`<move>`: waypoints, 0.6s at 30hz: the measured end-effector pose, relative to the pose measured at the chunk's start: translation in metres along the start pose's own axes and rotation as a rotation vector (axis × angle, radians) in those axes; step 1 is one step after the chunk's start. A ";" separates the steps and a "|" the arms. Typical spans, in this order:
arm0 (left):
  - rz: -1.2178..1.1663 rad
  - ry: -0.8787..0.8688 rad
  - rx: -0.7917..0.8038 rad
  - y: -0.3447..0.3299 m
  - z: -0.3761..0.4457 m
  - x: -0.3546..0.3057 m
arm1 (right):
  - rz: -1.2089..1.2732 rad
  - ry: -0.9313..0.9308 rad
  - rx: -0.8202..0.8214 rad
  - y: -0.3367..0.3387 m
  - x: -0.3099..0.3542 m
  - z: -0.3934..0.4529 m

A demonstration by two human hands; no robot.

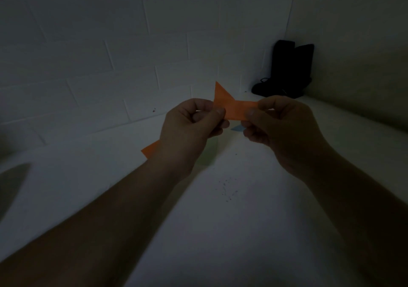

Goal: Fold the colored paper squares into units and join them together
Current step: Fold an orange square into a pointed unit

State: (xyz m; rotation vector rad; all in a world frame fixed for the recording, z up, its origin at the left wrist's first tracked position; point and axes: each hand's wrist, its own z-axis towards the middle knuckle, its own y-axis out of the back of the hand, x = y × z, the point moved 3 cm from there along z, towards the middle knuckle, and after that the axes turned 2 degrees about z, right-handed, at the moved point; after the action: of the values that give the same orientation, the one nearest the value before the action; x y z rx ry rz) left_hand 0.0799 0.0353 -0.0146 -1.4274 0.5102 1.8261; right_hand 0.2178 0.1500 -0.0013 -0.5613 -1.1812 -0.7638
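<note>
A folded orange paper unit (234, 106) with a triangular flap pointing up is held in the air between both hands. My left hand (189, 127) pinches its left end between thumb and fingers. My right hand (280, 127) pinches its right end the same way. Below, on the white floor (220, 220), a second orange paper (150, 150) peeks out from behind my left wrist. A small blue paper piece (238, 128) shows between my hands, partly hidden. The scene is dim.
A pair of black boots (287, 72) stands in the far right corner against the white block wall (110, 54). Small dark specks (227, 189) dot the floor in front of me. A dark shape (11, 182) sits at the left edge.
</note>
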 end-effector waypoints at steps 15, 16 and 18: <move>-0.007 -0.004 -0.025 0.001 0.000 -0.001 | -0.161 0.138 -0.084 0.001 0.007 -0.005; -0.003 -0.003 -0.023 0.001 0.000 -0.001 | -0.159 0.140 -0.082 0.001 0.007 -0.004; -0.006 -0.004 -0.020 0.002 0.000 -0.002 | -0.131 0.128 -0.059 0.001 0.006 -0.004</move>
State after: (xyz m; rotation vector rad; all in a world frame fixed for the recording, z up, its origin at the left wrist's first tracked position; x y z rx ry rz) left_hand 0.0792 0.0335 -0.0129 -1.4369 0.4870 1.8335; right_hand 0.2216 0.1461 0.0037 -0.4799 -1.0871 -0.9354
